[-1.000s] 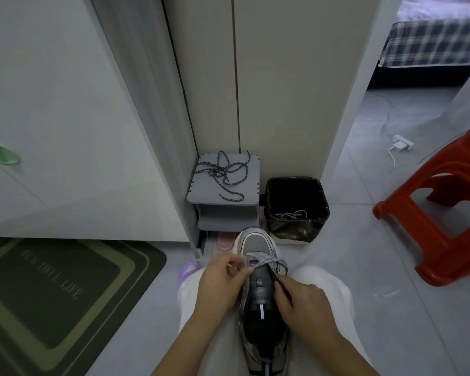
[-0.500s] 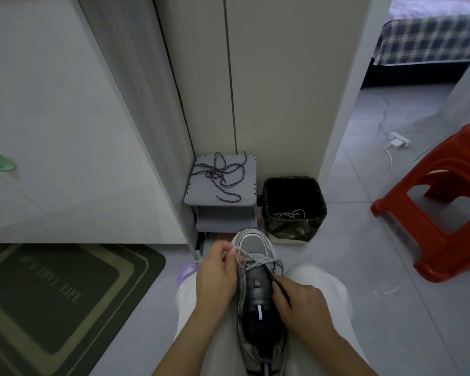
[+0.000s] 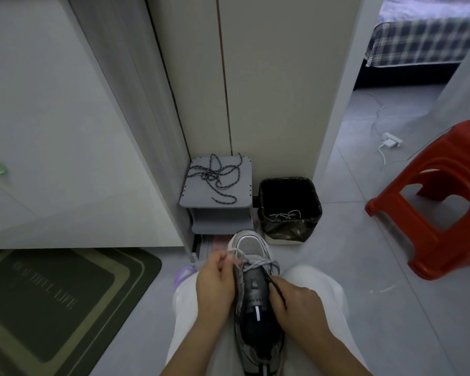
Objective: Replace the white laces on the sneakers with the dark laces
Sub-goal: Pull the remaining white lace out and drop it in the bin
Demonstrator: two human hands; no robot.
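A grey sneaker lies on my lap, toe pointing away. A white lace still crosses its lowest eyelets. My left hand pinches one end of that lace at the shoe's left side. My right hand grips the shoe's right side, with a dark strand running over its fingers. A dark speckled lace lies tangled on top of the small grey shelf. Another white lace lies inside the black bin.
A red plastic stool stands on the floor to the right. A dark doormat lies at the left. White cabinet panels rise behind the shelf. A white charger and cable lie on the floor beyond the doorway.
My left hand has moved left off the top of the shoe to its left side, drawing the white lace end out with it. My right hand has stayed on the shoe.
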